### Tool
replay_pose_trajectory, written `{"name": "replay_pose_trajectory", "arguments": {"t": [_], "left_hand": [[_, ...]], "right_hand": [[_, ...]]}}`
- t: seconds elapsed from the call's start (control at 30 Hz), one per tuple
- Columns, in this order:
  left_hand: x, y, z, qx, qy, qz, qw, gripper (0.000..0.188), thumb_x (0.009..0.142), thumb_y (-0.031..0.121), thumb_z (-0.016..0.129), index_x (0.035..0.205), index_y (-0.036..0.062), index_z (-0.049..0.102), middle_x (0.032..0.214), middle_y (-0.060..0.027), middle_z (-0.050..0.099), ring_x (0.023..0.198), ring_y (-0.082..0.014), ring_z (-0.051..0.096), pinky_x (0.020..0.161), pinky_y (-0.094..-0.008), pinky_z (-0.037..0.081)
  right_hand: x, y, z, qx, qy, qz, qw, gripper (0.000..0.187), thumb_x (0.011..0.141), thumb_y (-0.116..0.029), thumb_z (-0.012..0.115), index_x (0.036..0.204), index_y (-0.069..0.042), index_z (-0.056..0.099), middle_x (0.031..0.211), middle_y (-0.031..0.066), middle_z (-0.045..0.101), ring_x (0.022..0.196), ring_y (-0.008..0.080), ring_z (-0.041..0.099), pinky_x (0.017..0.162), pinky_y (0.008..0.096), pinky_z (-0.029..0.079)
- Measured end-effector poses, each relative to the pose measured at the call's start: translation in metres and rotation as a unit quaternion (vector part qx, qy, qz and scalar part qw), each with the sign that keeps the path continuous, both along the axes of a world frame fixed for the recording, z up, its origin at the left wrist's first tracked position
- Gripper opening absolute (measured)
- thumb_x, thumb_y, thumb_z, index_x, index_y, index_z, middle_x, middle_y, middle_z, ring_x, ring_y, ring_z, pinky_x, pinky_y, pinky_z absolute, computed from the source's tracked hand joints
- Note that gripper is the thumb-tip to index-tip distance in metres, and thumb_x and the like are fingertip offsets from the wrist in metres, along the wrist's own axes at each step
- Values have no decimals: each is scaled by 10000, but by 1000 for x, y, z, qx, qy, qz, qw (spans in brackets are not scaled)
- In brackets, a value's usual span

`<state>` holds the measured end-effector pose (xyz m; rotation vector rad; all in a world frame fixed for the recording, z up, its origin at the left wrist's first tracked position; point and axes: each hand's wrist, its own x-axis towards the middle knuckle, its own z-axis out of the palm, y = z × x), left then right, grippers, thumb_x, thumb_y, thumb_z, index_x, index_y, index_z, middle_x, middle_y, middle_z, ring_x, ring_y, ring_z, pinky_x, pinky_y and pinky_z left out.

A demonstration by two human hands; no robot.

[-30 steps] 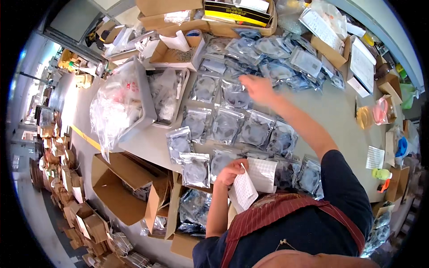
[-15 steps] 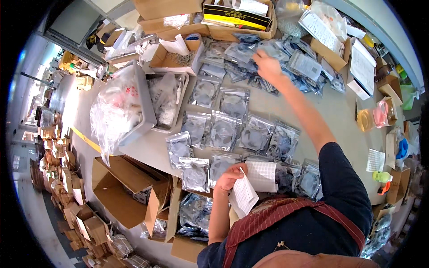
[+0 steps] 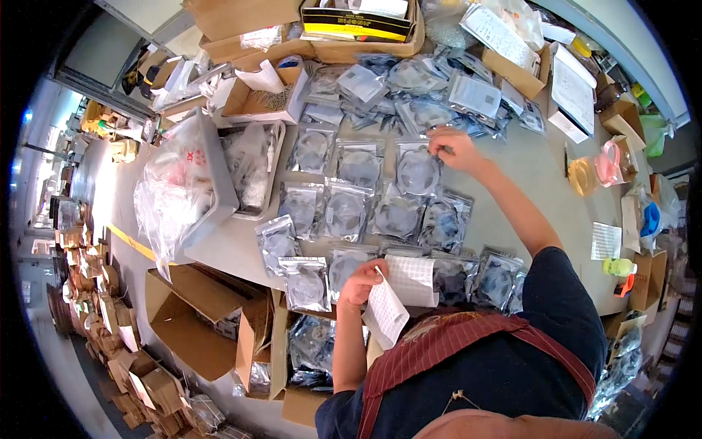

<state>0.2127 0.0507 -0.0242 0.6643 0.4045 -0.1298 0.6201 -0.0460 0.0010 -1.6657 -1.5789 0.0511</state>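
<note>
My left hand (image 3: pixel 360 283) is closed at the near edge of the table. It pinches a folded white sheet of small stickers (image 3: pixel 412 281), part of which hangs down toward my apron. My right hand (image 3: pixel 455 150) has its fingers pinched at the upper right corner of a clear zip bag (image 3: pixel 417 171) with a round grey part inside. That bag lies at the right end of the far row, just beyond another bag (image 3: pixel 398 214). Similar bags, such as one at the near left (image 3: pixel 306 284), lie in rows between my hands.
A heap of bagged parts (image 3: pixel 424 110) lies beyond my right hand. Left of the rows stand a grey bin (image 3: pixel 212 212) with plastic bags and a small carton (image 3: pixel 256 110) of screws. Open cardboard boxes (image 3: pixel 191 322) sit below the near left edge. Rolls of tape (image 3: pixel 608 164) stand at the right.
My right hand has come back from the heap toward me, bringing a bag to the end of the far row. The left hand keeps its hold on the sticker sheet. The view has shifted slightly.
</note>
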Motion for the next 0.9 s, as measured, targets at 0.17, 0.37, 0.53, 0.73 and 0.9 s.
{"name": "replay_pose_trajectory", "arguments": {"t": [0.17, 0.37, 0.53, 0.73, 0.9], "left_hand": [[0, -3, 3, 13, 24, 14, 1000, 278, 674, 179, 741, 806, 25, 551, 715, -12, 536, 610, -110, 518, 542, -238, 366], [0, -4, 8, 8, 35, 20, 999, 282, 678, 174, 738, 816, 14, 551, 713, -18, 549, 597, -111, 521, 540, -240, 368], [0, -5, 3, 3, 33, 24, 999, 277, 668, 173, 727, 821, 24, 550, 725, -5, 506, 628, -106, 496, 566, -237, 364], [-2, -3, -7, 12, 32, 31, 999, 283, 664, 154, 733, 857, 28, 569, 757, -2, 529, 674, -115, 538, 620, -234, 400], [-1, -2, -6, 19, 13, 29, 999, 309, 665, 177, 759, 861, 22, 577, 777, -11, 541, 714, -123, 557, 645, -234, 407]], "right_hand": [[-4, 29, 26, -66, -203, -145, 966, 352, 647, 36, 636, 978, -80, 604, 1030, 65, 584, 1150, 292, 505, 1009, 409, 387], [17, 31, 13, 8, -255, -215, 943, 282, 720, -12, 659, 989, -72, 599, 1012, 94, 594, 1016, 312, 576, 883, 409, 469], [-5, -10, 78, 70, -109, -259, 957, 237, 843, -184, 675, 1036, -83, 580, 864, 132, 625, 788, 332, 632, 655, 423, 509], [-43, -77, 106, -138, -50, -333, 931, 259, 792, -214, 664, 990, -89, 554, 754, 123, 664, 677, 339, 660, 585, 437, 510], [-17, -73, 48, -241, 25, -352, 904, 346, 770, -259, 680, 1037, -94, 535, 851, 171, 677, 800, 352, 672, 704, 468, 516]]}}
